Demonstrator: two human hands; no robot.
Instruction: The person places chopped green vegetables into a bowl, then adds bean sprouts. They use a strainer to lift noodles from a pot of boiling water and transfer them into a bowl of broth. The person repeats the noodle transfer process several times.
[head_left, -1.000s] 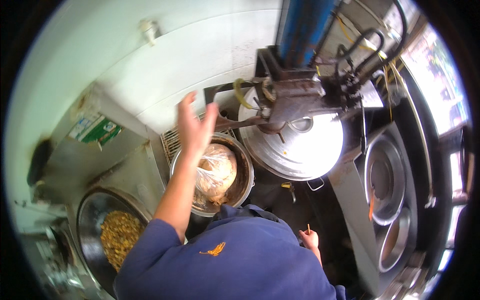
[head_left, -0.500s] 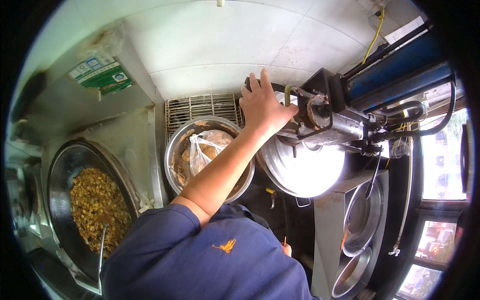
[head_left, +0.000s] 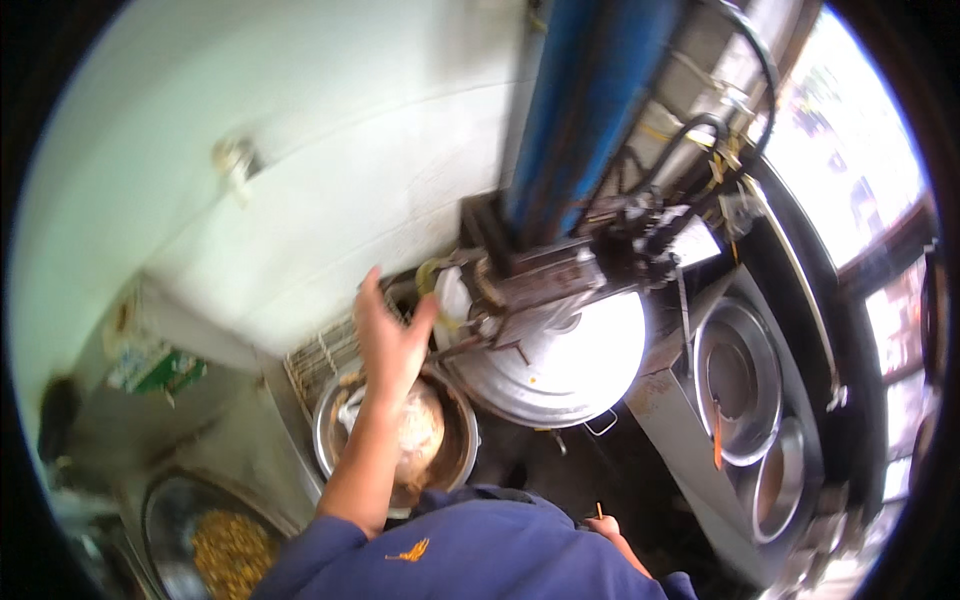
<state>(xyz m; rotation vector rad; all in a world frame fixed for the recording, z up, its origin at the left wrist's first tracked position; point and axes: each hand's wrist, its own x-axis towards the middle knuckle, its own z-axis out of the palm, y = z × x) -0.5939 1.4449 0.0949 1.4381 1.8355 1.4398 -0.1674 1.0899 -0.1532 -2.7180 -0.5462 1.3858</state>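
Observation:
My left hand (head_left: 392, 340) is raised over a metal pot (head_left: 467, 425), fingers stretched up and thumb spread, with nothing visible in it. Its thumb is close to a yellow-green curved piece (head_left: 428, 276) on a dark metal press (head_left: 540, 285); whether they touch I cannot tell. The pot holds pale, dough-like stuff (head_left: 420, 435), partly under clear plastic and partly hidden by my forearm. Low in the view, my right hand (head_left: 605, 525) is closed around a thin orange stick (head_left: 599, 509), only its tip showing.
A blue cylinder (head_left: 590, 110) rises from the press, with black hoses beside it. Below sits a large silver lid (head_left: 570, 370). Metal basins (head_left: 740, 375) line the right side near a window. A wok (head_left: 165, 530) of chopped yellow-brown food stands lower left, a wire rack (head_left: 325, 360) by the wall.
The view has swung, so the press appears more upright and further left. My left hand has come away from the press's front, fingers still spread. My right hand shows more, still gripping the stick.

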